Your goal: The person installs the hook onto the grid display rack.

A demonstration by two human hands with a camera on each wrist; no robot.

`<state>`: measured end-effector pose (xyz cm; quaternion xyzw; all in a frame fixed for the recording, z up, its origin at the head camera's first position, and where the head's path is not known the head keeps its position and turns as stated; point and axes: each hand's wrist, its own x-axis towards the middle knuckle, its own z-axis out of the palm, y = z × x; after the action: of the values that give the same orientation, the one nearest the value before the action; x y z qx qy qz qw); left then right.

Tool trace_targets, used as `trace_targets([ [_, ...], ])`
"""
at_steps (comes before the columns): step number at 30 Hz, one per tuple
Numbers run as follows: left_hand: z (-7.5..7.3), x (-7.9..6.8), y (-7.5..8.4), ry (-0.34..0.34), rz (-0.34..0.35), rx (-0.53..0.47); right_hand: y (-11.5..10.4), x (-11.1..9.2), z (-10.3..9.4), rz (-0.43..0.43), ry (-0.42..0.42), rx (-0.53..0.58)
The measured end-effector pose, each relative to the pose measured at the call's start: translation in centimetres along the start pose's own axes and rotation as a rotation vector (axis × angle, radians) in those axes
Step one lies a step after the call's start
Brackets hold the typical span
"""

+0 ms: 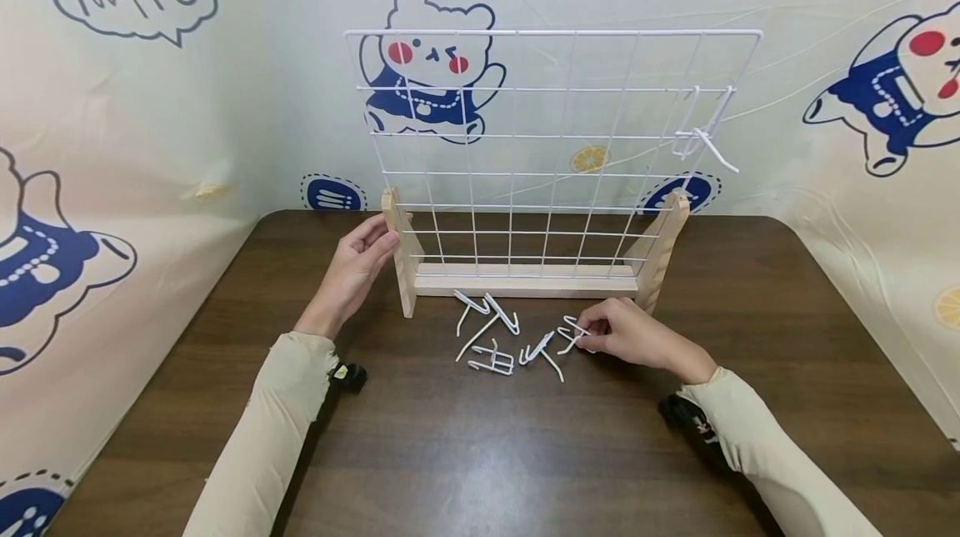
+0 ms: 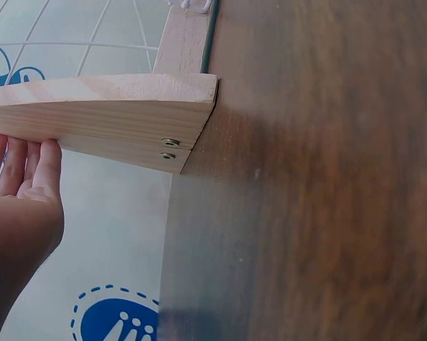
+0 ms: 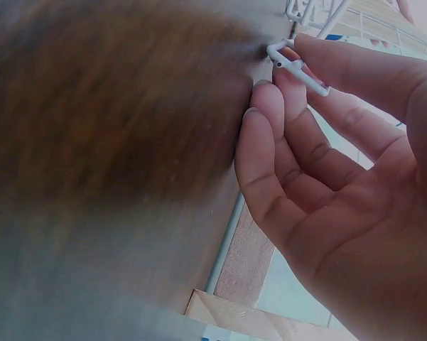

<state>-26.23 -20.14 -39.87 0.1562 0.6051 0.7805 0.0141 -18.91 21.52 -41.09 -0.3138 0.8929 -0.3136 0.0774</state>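
A white wire grid panel (image 1: 513, 137) stands upright in a wooden stand (image 1: 525, 280). My left hand (image 1: 356, 266) touches the outer side of the stand's left wooden leg (image 2: 128, 117), fingers fairly straight in the left wrist view. Between thumb and fingertips, my right hand (image 1: 622, 333) pinches a white hook (image 3: 298, 67) low over the table, by the stand's right leg. More white hooks lie loose to its left: a hook with a long prong (image 1: 542, 351), a squarish hook (image 1: 495, 360) and others (image 1: 501, 313). Another hook (image 1: 697, 132) hangs on the grid's upper right.
The brown wooden table (image 1: 480, 454) reaches back to a cloth backdrop (image 1: 247, 103) printed with cartoon bears. The stand's right leg (image 1: 663, 249) rises just behind my right hand.
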Motion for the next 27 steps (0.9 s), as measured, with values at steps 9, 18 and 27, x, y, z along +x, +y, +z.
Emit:
trace_targets([
  [9,0.1,0.0,0.2,0.003,-0.008,0.006,-0.1,-0.1,-0.2,-0.001,0.006,0.01],
  [18,0.0,0.0,0.2,0.012,-0.013,0.001,-0.1,0.0,-0.2,-0.002,-0.002,0.014],
  [27,0.0,0.1,0.1,0.005,-0.016,0.004,0.1,-0.2,-1.1,0.0,0.02,0.095],
])
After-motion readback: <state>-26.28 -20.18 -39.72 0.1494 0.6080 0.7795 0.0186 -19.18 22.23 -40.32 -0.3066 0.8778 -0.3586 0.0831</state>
